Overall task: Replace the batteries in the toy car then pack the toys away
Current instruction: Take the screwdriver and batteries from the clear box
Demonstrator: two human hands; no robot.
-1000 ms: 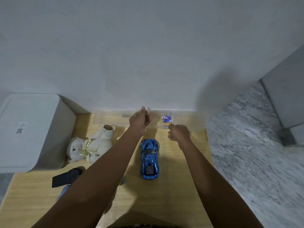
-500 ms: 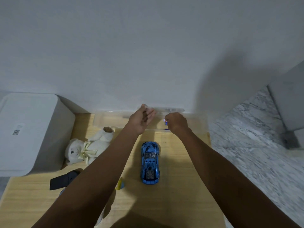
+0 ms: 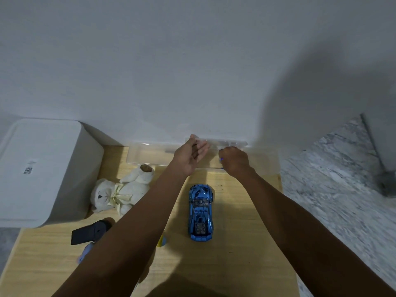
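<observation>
My left hand (image 3: 191, 156) now holds the clear lid (image 3: 216, 143) raised — right hand (image 3: 235, 161), fingers curled, has dipped into the clear box (image 3: 147, 155) for batteries.

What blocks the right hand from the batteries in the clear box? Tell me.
Nothing visible: the left hand holds up the clear plastic lid, and the right hand already reaches into the clear plastic box.

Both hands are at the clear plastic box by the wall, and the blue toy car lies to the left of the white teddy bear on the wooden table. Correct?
Not quite. In the head view the blue toy car lies to the right of the white teddy bear, not the left. Both hands, left and right, are at the clear plastic box by the wall.
</observation>
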